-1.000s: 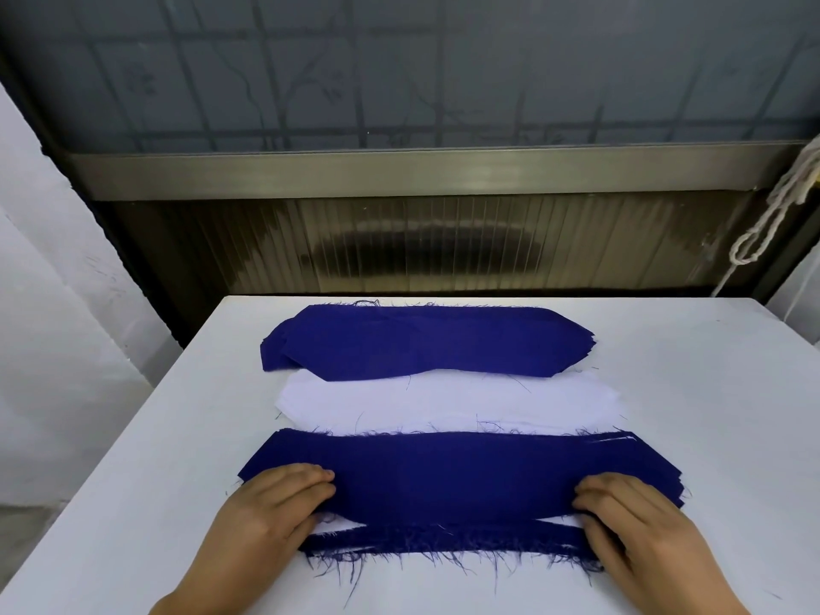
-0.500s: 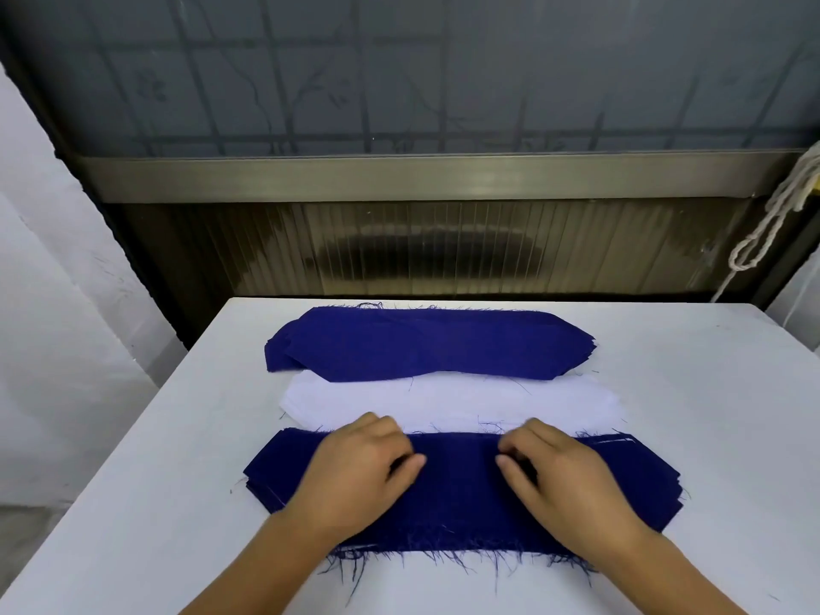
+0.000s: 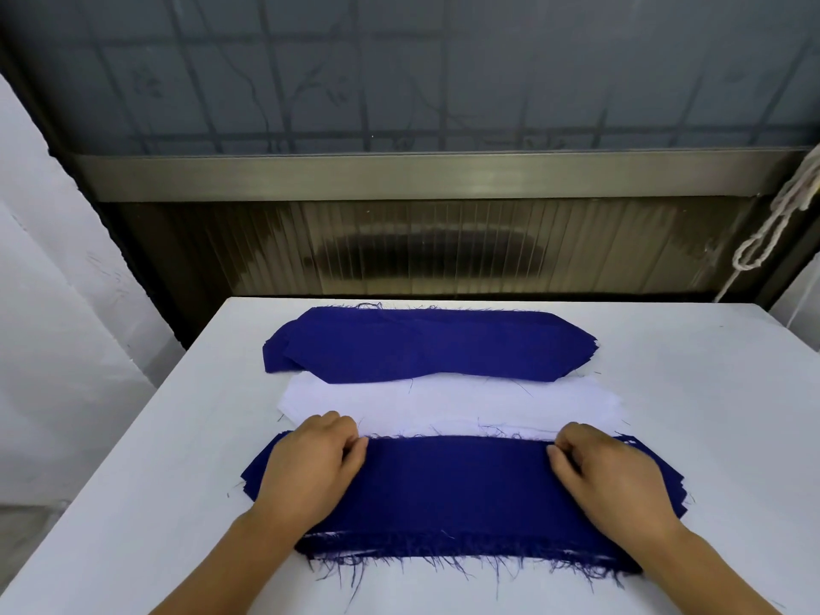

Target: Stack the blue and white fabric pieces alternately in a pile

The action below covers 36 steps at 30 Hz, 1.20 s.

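Lying nearest the person on the white counter [image 3: 133,481], the pile [image 3: 452,494] is showing blue on top, with frayed threads along its near edge. The left hand [image 3: 310,468] and right hand [image 3: 612,477] are resting on its two ends, fingers curled at the far edge; whether they are pinching cloth is unclear. Beyond are lying white fabric [image 3: 457,406], then blue fabric [image 3: 426,346].
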Motion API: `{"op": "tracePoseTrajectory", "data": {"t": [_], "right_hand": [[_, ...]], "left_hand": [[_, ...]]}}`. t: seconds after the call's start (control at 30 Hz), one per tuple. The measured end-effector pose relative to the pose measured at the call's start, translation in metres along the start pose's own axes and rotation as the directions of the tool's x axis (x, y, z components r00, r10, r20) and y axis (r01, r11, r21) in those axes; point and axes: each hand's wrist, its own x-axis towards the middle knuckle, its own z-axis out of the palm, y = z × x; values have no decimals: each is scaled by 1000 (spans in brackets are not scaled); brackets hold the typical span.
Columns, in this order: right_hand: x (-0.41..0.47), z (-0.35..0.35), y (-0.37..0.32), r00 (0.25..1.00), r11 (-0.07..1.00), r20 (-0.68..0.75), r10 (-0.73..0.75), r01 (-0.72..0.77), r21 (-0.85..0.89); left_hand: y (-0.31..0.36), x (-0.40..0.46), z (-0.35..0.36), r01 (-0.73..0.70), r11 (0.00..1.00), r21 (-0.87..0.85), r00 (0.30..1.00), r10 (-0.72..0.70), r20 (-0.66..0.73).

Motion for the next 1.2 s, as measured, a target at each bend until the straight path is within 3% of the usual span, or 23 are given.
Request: {"op": "tracePoseTrajectory", "data": {"t": [0.23, 0.33, 0.4, 0.53, 0.63, 0.87, 1.03, 1.1, 1.2], "right_hand": [[25, -5, -2, 999, 994, 35, 2, 2, -106], [46, -3, -8, 998, 998, 20, -63, 63, 16], [58, 3, -10, 990, 988, 82, -118, 109, 108], [65, 13, -8, 980, 938, 141, -139, 85, 337], [64, 20, -3, 982, 926, 109, -154, 105, 363], [77, 18, -8, 994, 917, 94, -47, 6, 399], [95, 15, -17, 995, 965, 95, 29, -53, 258], [99, 18, -20, 995, 989, 87, 39, -51, 139], [101, 23, -22, 999, 994, 10, 47, -48, 101]], "left_hand": [[2, 19, -2, -13, 998, 63, 999, 10, 53], [11, 40, 1, -97, 995, -5, 991, 97, 88], [15, 53, 8, -148, 988, -46, 981, 153, 118], [11, 62, 24, -126, 970, -207, 971, 164, 177], [5, 60, 32, -68, 948, -309, 978, 125, 168], [10, 63, 30, -16, 955, -295, 987, 63, 150], [13, 80, 26, 136, 944, -302, 982, -89, 164], [13, 88, 27, 177, 953, -246, 978, -142, 153], [16, 91, 29, 216, 962, -170, 973, -197, 118]]}}
